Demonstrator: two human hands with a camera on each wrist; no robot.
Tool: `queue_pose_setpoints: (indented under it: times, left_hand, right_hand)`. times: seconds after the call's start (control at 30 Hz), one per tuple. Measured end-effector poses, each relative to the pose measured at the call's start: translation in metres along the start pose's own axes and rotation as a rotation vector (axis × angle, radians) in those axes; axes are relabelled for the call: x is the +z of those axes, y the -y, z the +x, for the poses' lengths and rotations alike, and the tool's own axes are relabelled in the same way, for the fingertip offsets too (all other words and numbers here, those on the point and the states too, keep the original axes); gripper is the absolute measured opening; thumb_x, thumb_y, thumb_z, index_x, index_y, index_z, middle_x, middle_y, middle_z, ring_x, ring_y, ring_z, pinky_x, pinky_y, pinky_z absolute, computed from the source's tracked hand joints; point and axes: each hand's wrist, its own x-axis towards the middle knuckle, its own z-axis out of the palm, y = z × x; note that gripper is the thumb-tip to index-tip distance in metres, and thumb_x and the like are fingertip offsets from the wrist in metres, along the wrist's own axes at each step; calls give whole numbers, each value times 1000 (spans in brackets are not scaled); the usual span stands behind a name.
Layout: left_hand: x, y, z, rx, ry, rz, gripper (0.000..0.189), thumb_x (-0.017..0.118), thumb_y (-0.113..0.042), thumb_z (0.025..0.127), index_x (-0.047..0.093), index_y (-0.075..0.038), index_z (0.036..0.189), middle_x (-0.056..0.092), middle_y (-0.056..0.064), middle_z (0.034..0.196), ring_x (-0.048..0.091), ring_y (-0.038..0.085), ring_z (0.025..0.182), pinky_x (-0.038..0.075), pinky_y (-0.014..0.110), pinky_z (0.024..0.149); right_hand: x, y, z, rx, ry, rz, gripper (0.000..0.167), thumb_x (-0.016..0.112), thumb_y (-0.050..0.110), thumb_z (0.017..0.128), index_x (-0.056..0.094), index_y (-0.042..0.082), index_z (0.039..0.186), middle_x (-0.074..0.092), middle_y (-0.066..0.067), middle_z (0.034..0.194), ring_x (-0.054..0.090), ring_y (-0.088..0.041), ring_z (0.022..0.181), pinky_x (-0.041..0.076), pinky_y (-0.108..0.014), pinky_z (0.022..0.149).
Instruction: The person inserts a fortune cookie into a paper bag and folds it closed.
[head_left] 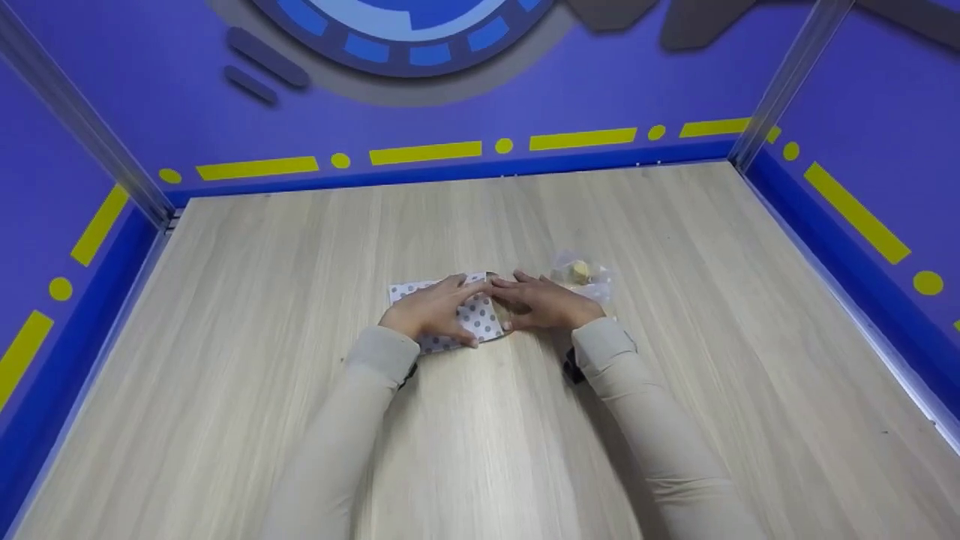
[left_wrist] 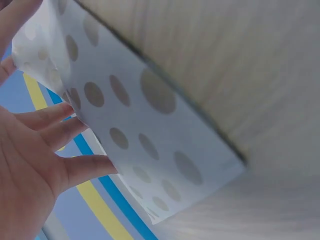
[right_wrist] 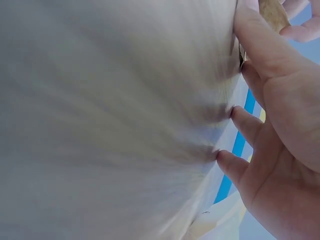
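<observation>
A white paper bag (head_left: 480, 315) with grey-brown dots lies on the wooden table, its brown end toward the right. My left hand (head_left: 439, 307) rests over it with fingers spread; in the left wrist view, fingertips touch the side of the dotted paper (left_wrist: 120, 125). At the brown end (right_wrist: 272, 14) is my right hand (head_left: 551, 302), thumb and index finger by that edge. Its other fingertips touch the tabletop in the right wrist view. The hands nearly meet at the bag's far edge. Part of the bag is hidden under the left hand.
Just beyond the right hand lies a clear plastic bag (head_left: 600, 289) with a small yellowish piece (head_left: 580, 271) in or on it. The wooden table (head_left: 300, 375) is bounded by blue-purple panels (head_left: 450, 120) at the back and sides.
</observation>
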Motion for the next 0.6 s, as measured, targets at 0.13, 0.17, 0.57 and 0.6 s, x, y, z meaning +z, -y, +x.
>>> queue_pose_setpoints:
  times: [0.13, 0.17, 0.57, 0.6]
  left_hand:
    - [0, 0, 0, 9, -1, 1, 94, 77, -53, 74, 24, -42, 150, 19, 14, 160, 24, 35, 145, 29, 55, 112]
    - [0, -1, 0, 12, -3, -1, 93, 77, -53, 73, 24, -43, 150, 20, 14, 159, 25, 35, 144, 30, 55, 112]
    - [0, 2, -2, 50, -66, -11, 91, 79, -54, 69, 31, -43, 145, 33, 16, 148, 46, 36, 129, 44, 54, 100]
    - [0, 2, -2, 54, -72, -10, 89, 79, -54, 69, 32, -42, 144, 36, 15, 145, 49, 34, 125, 46, 52, 97]
  right_hand:
    - [-1, 1, 0, -1, 10, -11, 74, 60, 43, 91, 22, 30, 153, 18, 3, 161, 11, -37, 148, 13, -60, 116]
    - [-1, 1, 0, 1, 11, -8, 74, 60, 43, 91, 23, 30, 153, 18, 3, 161, 11, -36, 148, 12, -60, 116]
    - [-3, 2, 0, 24, 18, 8, 74, 60, 44, 91, 23, 25, 153, 18, 3, 160, 11, -35, 148, 10, -61, 116]
    - [-3, 2, 0, 28, 18, 4, 74, 60, 44, 91, 23, 25, 152, 18, 3, 160, 11, -35, 148, 10, -62, 115]
